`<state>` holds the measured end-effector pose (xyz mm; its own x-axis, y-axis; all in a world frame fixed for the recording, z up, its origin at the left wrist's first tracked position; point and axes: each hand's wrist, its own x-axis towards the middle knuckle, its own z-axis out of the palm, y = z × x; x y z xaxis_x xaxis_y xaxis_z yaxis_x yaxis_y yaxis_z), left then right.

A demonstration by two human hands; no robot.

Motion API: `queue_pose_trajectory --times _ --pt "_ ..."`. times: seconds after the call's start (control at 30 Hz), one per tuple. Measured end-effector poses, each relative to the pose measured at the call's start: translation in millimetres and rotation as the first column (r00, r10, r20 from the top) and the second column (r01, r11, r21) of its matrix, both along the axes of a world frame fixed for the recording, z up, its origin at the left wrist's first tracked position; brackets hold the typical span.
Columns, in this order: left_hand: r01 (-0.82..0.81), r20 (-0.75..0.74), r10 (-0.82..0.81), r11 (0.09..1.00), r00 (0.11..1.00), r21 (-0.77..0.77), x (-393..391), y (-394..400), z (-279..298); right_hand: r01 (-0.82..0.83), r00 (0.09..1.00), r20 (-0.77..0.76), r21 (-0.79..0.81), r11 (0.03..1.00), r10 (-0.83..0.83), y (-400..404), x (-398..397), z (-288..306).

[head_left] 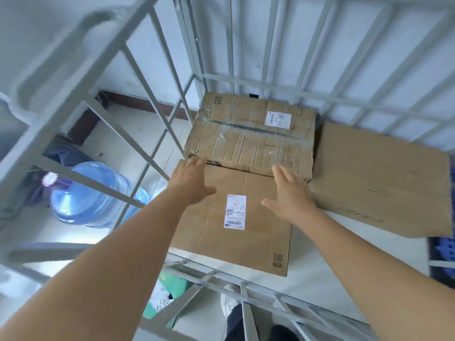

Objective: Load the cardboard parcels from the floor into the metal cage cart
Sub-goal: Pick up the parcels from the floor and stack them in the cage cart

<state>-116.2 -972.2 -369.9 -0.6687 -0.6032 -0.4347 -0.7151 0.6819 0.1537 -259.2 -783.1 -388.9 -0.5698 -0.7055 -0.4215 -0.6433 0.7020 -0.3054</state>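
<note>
Left of the cage cart point(138, 77) lies a water bottle point(91, 193). Inside it, the left hand point(190, 179) and right hand point(289, 193) spread flat, gripping nothing, on the labelled box point(246, 217), likely squaring it against the taped box point(248, 136); a third box point(379, 180) lies rightmost.

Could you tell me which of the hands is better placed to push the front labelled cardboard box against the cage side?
Probably the right hand: it lies flat on the front labelled cardboard box, opposite the grey metal cage side, which the left hand is beside.
</note>
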Motion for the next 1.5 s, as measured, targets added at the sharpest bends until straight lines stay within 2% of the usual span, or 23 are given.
queue_pose_trajectory --times 0.17,0.37,0.67,0.97,1.13,1.5 --pt "-0.114 -0.124 0.108 0.992 0.986 -0.046 17 30 77 -0.1 0.993 -0.074 -0.096 0.99 0.093 8 1 70" --pt "-0.263 -0.287 0.227 0.961 0.93 -0.091 50 98 152 -0.269 0.955 -0.179 -0.178 0.947 0.237 30 15 140" --pt "-0.5 -0.398 0.397 0.843 0.827 -0.199 129 201 236 -0.496 0.865 -0.245 -0.278 0.823 0.438 77 65 222" --pt "-0.667 -0.446 0.523 0.691 0.727 -0.277 232 309 274 -0.678 0.734 -0.288 -0.342 0.65 0.615 127 158 267" --pt "-0.729 -0.443 0.589 0.623 0.676 -0.283 285 396 279 -0.764 0.643 -0.314 -0.323 0.559 0.698 188 221 277" --pt "-0.886 -0.407 0.787 0.391 0.463 -0.25 377 578 278 -0.892 0.416 -0.297 -0.316 0.323 0.859 314 332 270"
